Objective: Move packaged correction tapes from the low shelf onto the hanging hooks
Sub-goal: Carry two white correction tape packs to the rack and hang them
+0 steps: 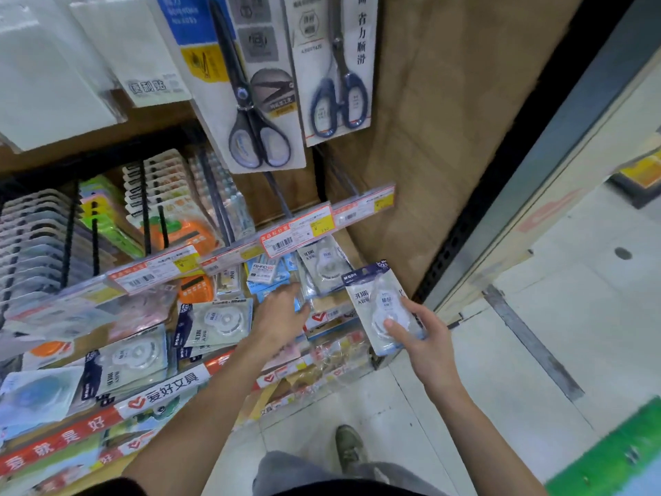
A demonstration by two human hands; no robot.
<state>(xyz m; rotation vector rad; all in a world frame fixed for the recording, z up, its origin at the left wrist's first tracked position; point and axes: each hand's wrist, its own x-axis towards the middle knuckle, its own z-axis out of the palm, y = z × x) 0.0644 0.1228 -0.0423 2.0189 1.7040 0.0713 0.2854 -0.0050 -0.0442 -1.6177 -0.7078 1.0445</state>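
Note:
My right hand (420,332) grips a packaged correction tape (379,298), white with a dark blue header, held off the right end of the shelving. My left hand (282,311) reaches into the low shelf with fingers extended, touching small blue packs (266,277) and holding nothing. More packaged correction tapes lie flat on the low shelf (218,322), (130,359). Another one (323,268) hangs just under the price rail (297,227). The hooks' tips are hidden behind that rail.
Two carded scissors (257,112), (338,84) hang above the rail. Rows of hanging packs (43,238) fill the hooks at left. A red shelf-edge banner (161,392) runs below. My shoe (348,447) stands on the tiled floor (500,352); a wooden side panel (429,137) stands at right.

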